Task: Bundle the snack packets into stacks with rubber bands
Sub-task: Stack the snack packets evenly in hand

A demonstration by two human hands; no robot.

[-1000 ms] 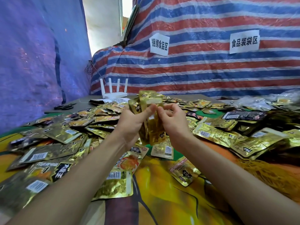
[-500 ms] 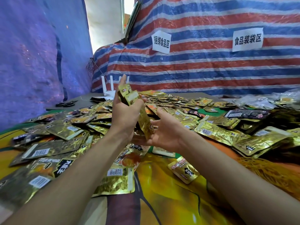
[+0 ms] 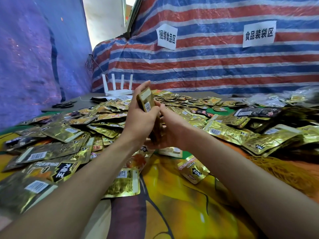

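Observation:
A stack of gold snack packets (image 3: 146, 101) stands on edge above the table, held between both hands. My left hand (image 3: 140, 116) grips its left side, thumb across the front packet and fingers reaching up past the top. My right hand (image 3: 170, 127) holds the stack's lower right side, fingers curled under it. Whether a rubber band is on the stack cannot be seen. Loose gold packets (image 3: 107, 116) cover the table all around the hands. A heap of yellow rubber bands (image 3: 276, 168) lies by my right forearm.
A white router (image 3: 118, 91) with several antennas stands at the back, black scissors (image 3: 63, 105) left of it. Clear plastic bags (image 3: 272, 100) lie at the far right. Striped tarpaulin with two paper signs (image 3: 167, 36) closes the back, blue sheeting the left.
The stack has turned from facing me to standing edge-on and squared up. My left hand rose with it, and my right hand dropped to the stack's lower right side.

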